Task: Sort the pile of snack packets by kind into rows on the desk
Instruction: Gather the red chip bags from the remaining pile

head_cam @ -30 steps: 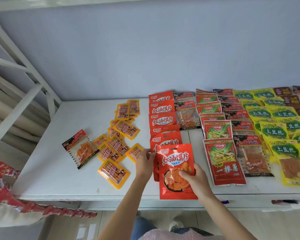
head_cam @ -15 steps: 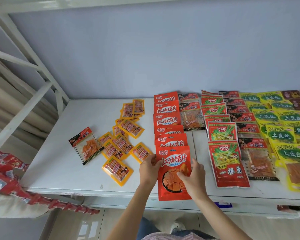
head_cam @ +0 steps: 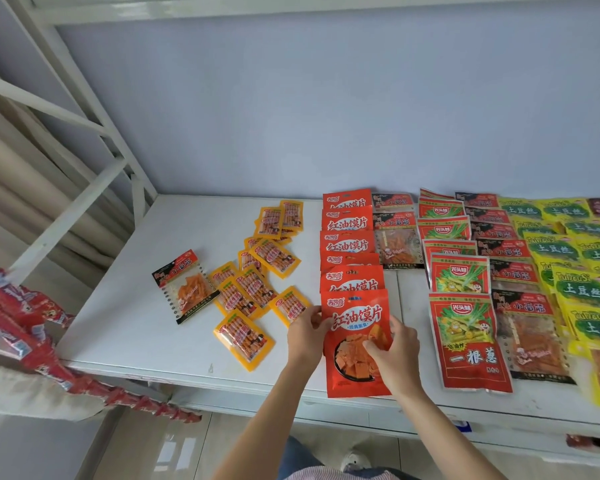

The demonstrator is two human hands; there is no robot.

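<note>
Hands pinch a glossy red packet (head_cam: 355,344) at the desk's (head_cam: 125,327) front edge, left hand (head_cam: 307,336) on its side, right hand (head_cam: 394,351) across its window; rightmost yellow packets (head_cam: 582,292) are cut off.

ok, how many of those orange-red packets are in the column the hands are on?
6 orange-red packets in one overlapping column from the wall forward. The sixth, the front packet, is held by left hand and right hand. Overlaps may hide more.
</note>
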